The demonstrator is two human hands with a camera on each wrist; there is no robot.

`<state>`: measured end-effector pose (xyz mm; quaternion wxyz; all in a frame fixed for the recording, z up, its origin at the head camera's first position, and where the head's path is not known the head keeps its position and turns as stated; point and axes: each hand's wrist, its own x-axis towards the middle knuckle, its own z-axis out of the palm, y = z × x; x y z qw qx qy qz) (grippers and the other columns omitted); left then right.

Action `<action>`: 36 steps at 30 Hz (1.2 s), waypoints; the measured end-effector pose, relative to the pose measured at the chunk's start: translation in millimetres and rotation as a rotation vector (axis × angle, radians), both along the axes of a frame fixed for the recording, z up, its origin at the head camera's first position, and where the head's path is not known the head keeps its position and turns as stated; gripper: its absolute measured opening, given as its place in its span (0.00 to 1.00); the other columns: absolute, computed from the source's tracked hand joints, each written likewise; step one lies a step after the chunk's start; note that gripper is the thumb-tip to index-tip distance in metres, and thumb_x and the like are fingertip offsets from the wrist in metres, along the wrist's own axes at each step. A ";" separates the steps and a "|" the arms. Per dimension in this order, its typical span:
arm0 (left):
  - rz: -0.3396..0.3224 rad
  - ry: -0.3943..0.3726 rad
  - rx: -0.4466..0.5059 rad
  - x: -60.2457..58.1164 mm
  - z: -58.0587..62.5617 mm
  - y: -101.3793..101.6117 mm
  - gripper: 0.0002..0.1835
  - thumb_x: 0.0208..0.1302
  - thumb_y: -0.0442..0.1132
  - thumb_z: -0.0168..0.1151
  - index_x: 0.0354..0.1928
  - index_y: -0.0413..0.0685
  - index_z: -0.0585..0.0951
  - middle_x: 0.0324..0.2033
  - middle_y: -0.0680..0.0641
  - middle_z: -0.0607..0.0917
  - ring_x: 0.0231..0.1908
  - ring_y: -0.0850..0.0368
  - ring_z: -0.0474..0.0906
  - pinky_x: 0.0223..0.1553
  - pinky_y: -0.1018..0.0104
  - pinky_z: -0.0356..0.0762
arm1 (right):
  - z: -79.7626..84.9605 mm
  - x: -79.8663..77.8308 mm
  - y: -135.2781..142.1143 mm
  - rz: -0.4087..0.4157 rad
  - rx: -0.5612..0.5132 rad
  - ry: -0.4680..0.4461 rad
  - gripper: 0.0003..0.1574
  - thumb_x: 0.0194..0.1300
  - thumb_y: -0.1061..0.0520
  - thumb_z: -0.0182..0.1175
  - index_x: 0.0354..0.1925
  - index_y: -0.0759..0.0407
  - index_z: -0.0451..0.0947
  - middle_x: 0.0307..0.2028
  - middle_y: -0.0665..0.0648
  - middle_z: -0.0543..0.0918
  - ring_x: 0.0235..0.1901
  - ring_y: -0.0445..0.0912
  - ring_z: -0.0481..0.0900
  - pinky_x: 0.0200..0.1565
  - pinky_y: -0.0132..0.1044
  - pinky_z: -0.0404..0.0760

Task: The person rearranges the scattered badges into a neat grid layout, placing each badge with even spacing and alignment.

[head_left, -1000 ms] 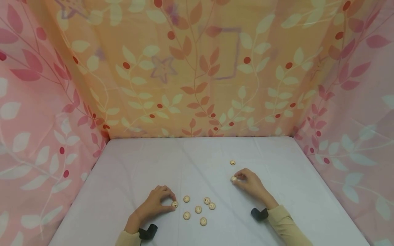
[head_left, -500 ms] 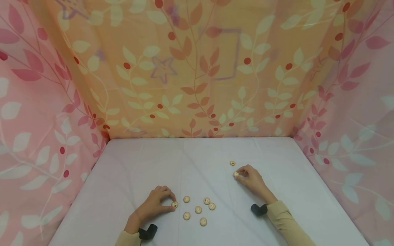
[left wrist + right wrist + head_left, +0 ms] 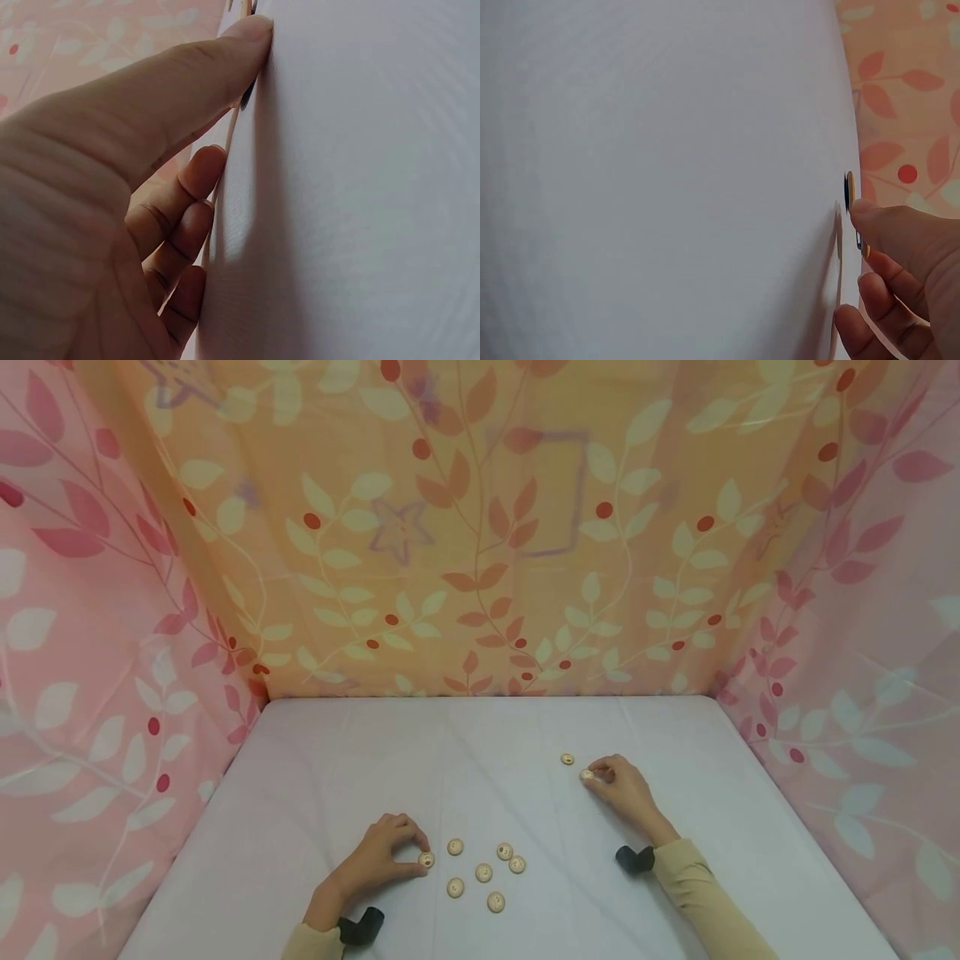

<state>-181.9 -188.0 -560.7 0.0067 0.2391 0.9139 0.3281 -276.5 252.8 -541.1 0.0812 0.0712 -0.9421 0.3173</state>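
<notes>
wooden disc [image 3: 587, 775], pale, round and small, sits between the thumb and fingertips of the person's right hand [image 3: 622, 787], over on the right side of the table; from where i stand i can't tell whether it touches the cloth. that hand pinches it by the edge, and beyond it, slightly to the left, lies a lone disc [image 3: 567, 759].

nearer the person, left of the middle, the left hand [image 3: 386, 849] pinches a second wooden disc [image 3: 426, 859] between thumb and finger, its marked face turned up. just right of that come six loose discs [image 3: 483, 872] in a scattered cluster, lying flat, dark marks on their faces too small for me to read. two on the cluster's right side lie so close that their rims touch or nearly do.

both arms wear light tan sleeves [image 3: 686, 877], with a black gadget [image 3: 634, 859] at each wrist. white cloth [image 3: 360, 752] covers the table, faintly creased. behind it hangs an orange leaf-print curtain [image 3: 480, 635], and pink leafy curtains [image 3: 885, 610] flank both sides.
</notes>
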 end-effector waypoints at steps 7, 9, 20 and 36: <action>-0.001 0.007 -0.007 0.6 0.7 -0.4 0.13 0.45 0.58 0.69 0.34 0.72 0.77 0.37 0.71 0.73 0.42 0.67 0.65 0.47 0.57 0.61 | -0.3 -6.1 7.0 -0.018 0.002 0.019 0.17 0.54 0.50 0.68 0.40 0.59 0.80 0.32 0.55 0.77 0.31 0.46 0.73 0.33 0.37 0.68; 0.000 0.004 -0.006 0.7 0.8 -0.4 0.13 0.45 0.58 0.69 0.34 0.72 0.78 0.37 0.71 0.73 0.42 0.67 0.65 0.47 0.57 0.61 | -0.7 -8.3 8.6 -0.021 0.011 0.020 0.17 0.54 0.50 0.67 0.40 0.59 0.80 0.32 0.55 0.77 0.30 0.45 0.72 0.32 0.37 0.68; -0.013 0.057 0.000 0.2 0.3 0.6 0.14 0.45 0.59 0.69 0.34 0.70 0.78 0.36 0.70 0.74 0.42 0.65 0.65 0.45 0.57 0.62 | -3.3 -21.4 16.7 -0.026 0.006 0.002 0.17 0.55 0.51 0.67 0.40 0.60 0.79 0.34 0.57 0.78 0.33 0.48 0.75 0.35 0.39 0.71; -0.007 0.015 0.009 1.5 2.8 1.2 0.13 0.45 0.58 0.69 0.34 0.70 0.78 0.38 0.69 0.74 0.44 0.64 0.65 0.46 0.56 0.61 | -5.2 -32.8 20.2 -0.061 0.017 0.001 0.18 0.55 0.50 0.66 0.39 0.61 0.79 0.30 0.56 0.78 0.29 0.47 0.72 0.32 0.37 0.67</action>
